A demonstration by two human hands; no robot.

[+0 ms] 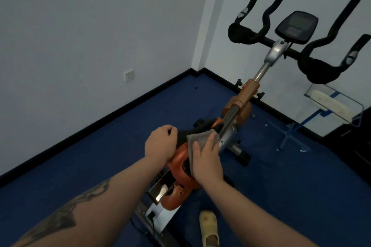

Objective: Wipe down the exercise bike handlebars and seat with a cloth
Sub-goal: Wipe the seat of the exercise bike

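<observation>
Head view: right hand (pixel 207 161) presses cloth (pixel 197 143) lying toward handlebars (pixel 313 46)

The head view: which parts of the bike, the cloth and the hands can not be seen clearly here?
- Seat: mostly hidden behind the left hand and the grey cloth.
- Cloth: its lower part is covered by the right hand.
- Left hand fingers: curled away from the camera; what they hold is unclear.
- Console: screen too dark and small to read.
- Handlebars: right end cut by the frame edge.
</observation>
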